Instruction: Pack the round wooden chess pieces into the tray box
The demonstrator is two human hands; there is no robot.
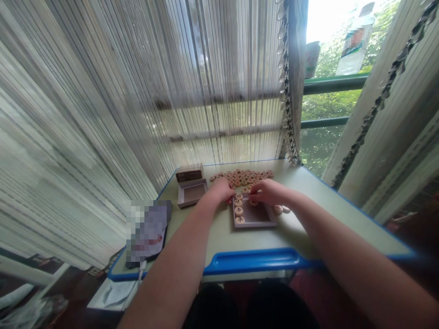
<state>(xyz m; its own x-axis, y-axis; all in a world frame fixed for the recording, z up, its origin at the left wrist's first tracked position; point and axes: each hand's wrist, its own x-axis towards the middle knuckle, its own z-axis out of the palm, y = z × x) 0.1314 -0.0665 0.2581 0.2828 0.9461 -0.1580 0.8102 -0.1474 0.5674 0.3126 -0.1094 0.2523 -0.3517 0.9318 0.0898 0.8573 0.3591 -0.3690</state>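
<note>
A shallow open box lies on the table, with several round wooden Chinese chess pieces lined up along its left side, characters facing up. My left hand is at the box's upper left corner, its fingers curled against the wall. Over the box's upper part, my right hand pinches a single chess piece. Beyond both hands spreads a loose heap of chess pieces. A few more pieces lie just right of the box, partly under my right forearm.
Left of the heap are an open box lid and a brown box. A tablet with a cable lies at the table's left edge. The blue table edge has a molded groove. String curtains hang behind.
</note>
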